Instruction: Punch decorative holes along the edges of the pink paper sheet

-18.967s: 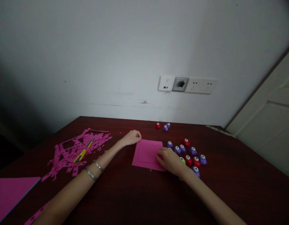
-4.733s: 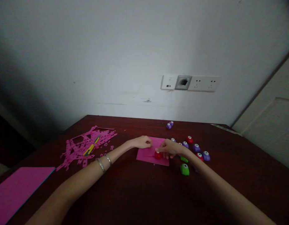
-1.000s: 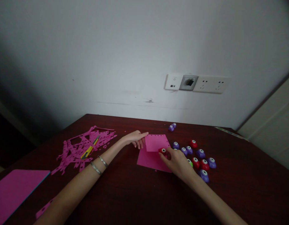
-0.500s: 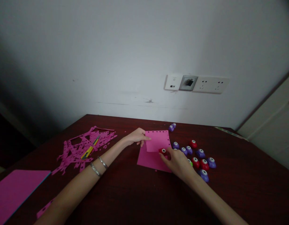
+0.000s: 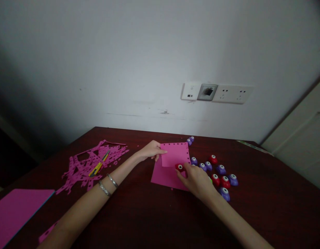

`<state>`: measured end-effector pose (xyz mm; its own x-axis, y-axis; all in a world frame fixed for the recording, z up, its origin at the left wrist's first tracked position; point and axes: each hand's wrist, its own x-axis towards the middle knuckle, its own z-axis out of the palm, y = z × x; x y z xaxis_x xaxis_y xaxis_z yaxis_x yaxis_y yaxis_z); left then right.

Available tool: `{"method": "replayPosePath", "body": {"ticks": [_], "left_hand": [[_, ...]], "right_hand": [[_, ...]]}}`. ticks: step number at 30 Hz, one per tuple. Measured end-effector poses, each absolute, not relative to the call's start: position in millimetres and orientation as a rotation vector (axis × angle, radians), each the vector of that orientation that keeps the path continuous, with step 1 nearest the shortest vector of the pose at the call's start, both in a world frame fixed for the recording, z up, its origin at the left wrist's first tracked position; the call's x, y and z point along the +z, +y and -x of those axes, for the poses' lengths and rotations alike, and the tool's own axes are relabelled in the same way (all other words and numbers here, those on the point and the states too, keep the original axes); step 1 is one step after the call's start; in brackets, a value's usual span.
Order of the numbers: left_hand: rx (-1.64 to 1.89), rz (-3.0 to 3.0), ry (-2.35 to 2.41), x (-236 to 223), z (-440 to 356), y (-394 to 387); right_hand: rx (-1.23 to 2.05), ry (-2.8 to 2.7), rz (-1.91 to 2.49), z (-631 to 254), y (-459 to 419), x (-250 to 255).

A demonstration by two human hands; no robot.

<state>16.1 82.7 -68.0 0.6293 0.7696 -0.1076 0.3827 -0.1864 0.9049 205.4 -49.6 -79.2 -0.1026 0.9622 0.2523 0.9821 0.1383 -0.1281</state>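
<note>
My left hand (image 5: 151, 151) pinches the left edge of a small pink sheet (image 5: 175, 152), thumb on top. Punched holes run along that sheet's far and right edges. Beneath it a larger pink sheet (image 5: 165, 178) shows toward me. In my right hand (image 5: 197, 178) is a red craft punch (image 5: 179, 167), held between thumb and fingers at the small sheet's near right part. Whether the punch has paper in its slot I cannot tell. To the right of that hand stand several purple punches (image 5: 221, 169) and red punches (image 5: 225, 182), and a green punch (image 5: 211, 180) is partly hidden.
A heap of pink paper scraps (image 5: 82, 169) lies at the left, with a yellow utility knife (image 5: 99, 165) on it. At the near left is a stack of pink paper (image 5: 22, 211). The wall (image 5: 149, 69) with its sockets (image 5: 232, 94) rises behind the table.
The small pink sheet has tilted slightly, its right side shifting a little outward. Both hands keep their grips and the red punch has barely moved. The whole view has shifted slightly.
</note>
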Motion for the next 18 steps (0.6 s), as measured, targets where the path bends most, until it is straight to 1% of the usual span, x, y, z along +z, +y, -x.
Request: {"method": "replayPosePath", "body": {"ticks": [10, 18], "left_hand": [[0.476, -1.806, 0.872, -75.7, -14.3, 88.0], [0.494, -1.772, 0.87, -71.3, -12.9, 89.2]], "right_hand": [[-0.196, -2.172, 1.91, -206.0, -48.9, -79.5], [-0.176, -2.159, 1.894, -207.6, -48.7, -76.4]]}}
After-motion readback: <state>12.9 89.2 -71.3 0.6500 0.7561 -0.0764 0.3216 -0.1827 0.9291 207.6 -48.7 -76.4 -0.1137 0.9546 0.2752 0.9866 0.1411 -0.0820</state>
